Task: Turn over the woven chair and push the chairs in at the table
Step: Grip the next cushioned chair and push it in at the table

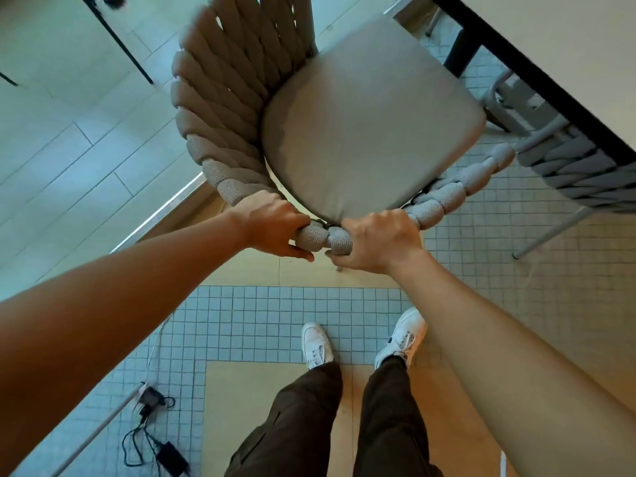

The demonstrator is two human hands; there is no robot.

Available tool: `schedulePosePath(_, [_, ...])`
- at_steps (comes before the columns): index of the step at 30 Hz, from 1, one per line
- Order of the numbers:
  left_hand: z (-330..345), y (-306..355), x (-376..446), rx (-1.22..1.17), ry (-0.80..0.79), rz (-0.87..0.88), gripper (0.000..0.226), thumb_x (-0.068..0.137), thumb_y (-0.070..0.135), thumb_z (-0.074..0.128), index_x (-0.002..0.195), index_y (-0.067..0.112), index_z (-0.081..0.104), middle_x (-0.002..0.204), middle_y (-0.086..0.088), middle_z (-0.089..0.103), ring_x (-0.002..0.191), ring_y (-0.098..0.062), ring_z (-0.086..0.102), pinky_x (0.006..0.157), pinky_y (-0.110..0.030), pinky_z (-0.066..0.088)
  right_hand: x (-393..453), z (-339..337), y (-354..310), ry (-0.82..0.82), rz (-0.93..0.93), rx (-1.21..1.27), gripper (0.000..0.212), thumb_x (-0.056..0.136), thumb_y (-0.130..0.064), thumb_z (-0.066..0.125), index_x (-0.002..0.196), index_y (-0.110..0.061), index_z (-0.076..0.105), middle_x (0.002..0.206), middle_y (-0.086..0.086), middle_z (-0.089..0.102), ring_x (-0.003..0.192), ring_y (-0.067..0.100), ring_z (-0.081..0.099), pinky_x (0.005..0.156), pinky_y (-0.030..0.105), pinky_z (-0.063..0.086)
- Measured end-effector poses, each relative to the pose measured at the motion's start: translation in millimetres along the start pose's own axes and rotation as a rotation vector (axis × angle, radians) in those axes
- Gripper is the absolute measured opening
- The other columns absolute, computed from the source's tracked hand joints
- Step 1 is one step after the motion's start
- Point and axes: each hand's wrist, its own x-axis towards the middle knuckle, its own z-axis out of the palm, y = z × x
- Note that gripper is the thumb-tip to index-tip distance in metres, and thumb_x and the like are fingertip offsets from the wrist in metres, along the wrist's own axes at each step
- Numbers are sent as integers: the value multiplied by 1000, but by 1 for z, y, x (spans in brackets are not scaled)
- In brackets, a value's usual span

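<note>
A woven chair with thick beige rope weave and a grey seat cushion stands upright in front of me, seat facing up. My left hand and my right hand both grip the top of its curved woven backrest, close together at the near rim. The table, pale top with a dark edge, runs across the upper right, just beyond the chair's front. A second woven chair, greyer, sits partly under the table at the right.
My feet in white shoes stand on small grey tiles and wooden floor strips. A black power adapter and cable lie on the floor at lower left beside a pale rod. Dark thin furniture legs stand at upper left.
</note>
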Motion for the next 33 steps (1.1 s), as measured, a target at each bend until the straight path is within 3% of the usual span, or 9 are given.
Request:
schedulePosePath(4, [-3, -5, 12, 24, 22, -19, 70, 83, 84, 42, 116, 27, 66, 97, 5, 74, 79, -19, 71, 66, -29, 55, 7, -1, 11, 28, -2, -26, 58, 74, -79, 55, 87, -24, 69, 75, 0, 73, 68, 29, 70, 58, 32, 34])
schedulePosePath(8, [-10, -11, 26, 10, 4, -44, 72, 83, 84, 43, 120, 26, 66, 101, 3, 75, 83, -21, 72, 72, -36, 60, 18, -4, 20, 25, 57, -61, 59, 71, -82, 52, 91, -29, 70, 76, -3, 73, 70, 27, 70, 59, 31, 32])
schedulePosePath(12, [-12, -8, 28, -3, -6, -56, 73, 82, 85, 42, 118, 26, 67, 97, 2, 75, 81, -21, 72, 71, -36, 60, 16, -6, 20, 5, 103, -24, 58, 71, -80, 54, 91, -27, 71, 73, 0, 71, 69, 27, 68, 60, 31, 37])
schedulePosePath(21, [-13, 17, 35, -23, 67, -41, 61, 81, 82, 49, 94, 25, 68, 83, 2, 73, 69, -27, 70, 58, -32, 49, -4, -3, 35, 34, 97, -34, 57, 66, -77, 63, 81, -23, 68, 66, 1, 70, 61, 29, 67, 57, 32, 42])
schedulePosePath(25, [-16, 7, 26, -140, 50, 51, 59, 88, 75, 49, 110, 22, 63, 93, 3, 72, 75, -23, 69, 61, -34, 56, -3, -5, 31, 41, 109, -16, 56, 67, -76, 67, 77, -21, 68, 64, 1, 68, 58, 30, 66, 57, 34, 44])
schedulePosePath(29, [-24, -16, 17, -114, 27, 160, 62, 90, 73, 46, 126, 24, 58, 104, 5, 72, 81, -20, 70, 65, -33, 57, 1, -5, 20, -4, 95, 41, 62, 69, -83, 56, 93, -27, 66, 82, -4, 72, 77, 25, 70, 66, 35, 48])
schedulePosePath(33, [-28, -55, 3, -16, 14, 158, 67, 84, 77, 51, 133, 32, 55, 113, 9, 72, 89, -16, 71, 68, -26, 53, 19, -2, -22, 8, 87, 79, 74, 73, -85, 54, 115, -24, 59, 93, -2, 72, 83, 25, 70, 61, 34, 36])
